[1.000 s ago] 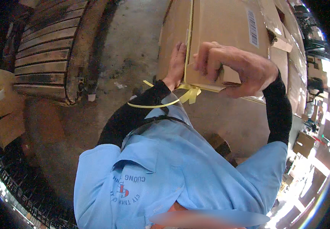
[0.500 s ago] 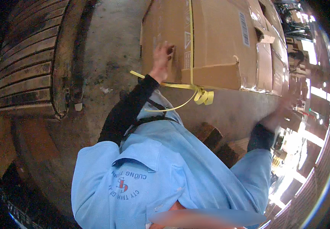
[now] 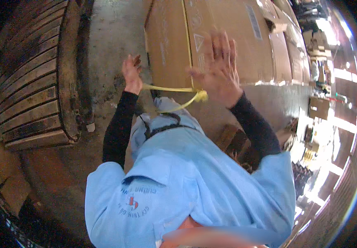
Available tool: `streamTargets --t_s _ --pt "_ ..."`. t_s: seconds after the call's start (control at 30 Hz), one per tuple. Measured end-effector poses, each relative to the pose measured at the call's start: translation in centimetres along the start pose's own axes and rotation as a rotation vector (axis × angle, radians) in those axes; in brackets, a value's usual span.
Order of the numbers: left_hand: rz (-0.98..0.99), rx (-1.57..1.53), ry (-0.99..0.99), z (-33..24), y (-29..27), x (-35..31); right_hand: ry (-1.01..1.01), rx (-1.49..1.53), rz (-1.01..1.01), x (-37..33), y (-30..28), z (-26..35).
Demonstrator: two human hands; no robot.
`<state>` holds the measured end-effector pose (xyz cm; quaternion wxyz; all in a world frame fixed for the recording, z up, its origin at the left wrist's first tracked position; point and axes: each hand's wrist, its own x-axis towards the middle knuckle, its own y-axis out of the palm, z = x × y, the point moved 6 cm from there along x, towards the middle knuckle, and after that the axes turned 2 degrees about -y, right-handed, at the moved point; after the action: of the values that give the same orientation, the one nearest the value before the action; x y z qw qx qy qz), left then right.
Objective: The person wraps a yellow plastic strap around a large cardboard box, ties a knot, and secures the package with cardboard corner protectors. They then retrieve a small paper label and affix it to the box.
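A large brown cardboard box stands before me, with a yellow strap running down its face. At the box's lower edge the strap meets a bunched yellow loop, and loose lengths trail left toward my body. My right hand is open, its fingers stretched out and spread over the box face near the strap; whether it touches the cardboard I cannot tell. Left of the box, my left hand is raised with fingers loosely bent and apart, nothing visible in it. One strap end passes beside that wrist.
A slatted wooden platform lies along the left. More cartons adjoin the box on its right. Dark wooden blocks sit low beside my right side. Bright shelving and stacked goods fill the far right.
My left hand has come off the box face and moved left. My right hand has swung in from the right to the front of the box. The strap's coiled bunch has shifted left.
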<state>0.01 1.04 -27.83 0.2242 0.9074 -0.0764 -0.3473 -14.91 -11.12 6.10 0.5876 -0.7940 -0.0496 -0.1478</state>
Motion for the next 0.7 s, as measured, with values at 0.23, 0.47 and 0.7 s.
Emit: streamTargets --t_s 0.23,0.47,0.7 --pt "0.365 0.003 0.008 0.3 3.3 -2.4 0.052 0.204 0.041 -1.3 1.8 -4.1" --pt "0.27 0.042 -0.017 -0.3 2.5 -1.3 -0.045 0.11 0.017 -1.0 5.8 -2.5" --pt "0.333 0.124 0.002 -3.5 1.8 -1.6 0.754 0.115 -0.444 2.4 8.7 -27.1"
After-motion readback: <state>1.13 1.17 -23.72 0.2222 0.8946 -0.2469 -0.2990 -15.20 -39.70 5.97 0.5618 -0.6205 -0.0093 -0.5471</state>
